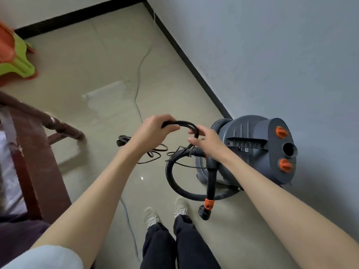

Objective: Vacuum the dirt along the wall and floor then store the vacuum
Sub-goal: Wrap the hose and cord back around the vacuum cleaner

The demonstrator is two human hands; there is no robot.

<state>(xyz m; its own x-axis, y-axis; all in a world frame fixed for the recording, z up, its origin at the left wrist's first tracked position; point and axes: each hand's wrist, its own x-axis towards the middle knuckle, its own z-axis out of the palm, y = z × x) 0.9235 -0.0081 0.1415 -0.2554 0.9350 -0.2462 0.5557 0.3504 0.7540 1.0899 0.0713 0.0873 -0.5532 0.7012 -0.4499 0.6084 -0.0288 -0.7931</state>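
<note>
My left hand [153, 131] is curled round a loop of the vacuum's black power cord [182, 124], fingers wrapped over the top of it. My right hand [206, 140] meets the other end of that loop, its fingers fairly straight, with the cord passing behind them; I cannot tell whether it truly grips. More cord lies in loose coils on the floor [93, 61] beyond my left wrist, ending at the plug [122, 141].

The grey canister vacuum [252, 152] stands against the wall [272, 55] on my right, just beside the black skirting [186, 59]. Its ribbed hose [172, 181] curves round on the floor in front of it, and the black wand with the orange collar [209, 203] leans across the hose, nozzle near my right shoe [180, 205].

At the floor's left edge a dark wooden chair [38, 152] stands, with stacked green and orange plastic stools [15, 57] further back. A thin grey cable [138, 78] trails across the tiles towards the far corner.
</note>
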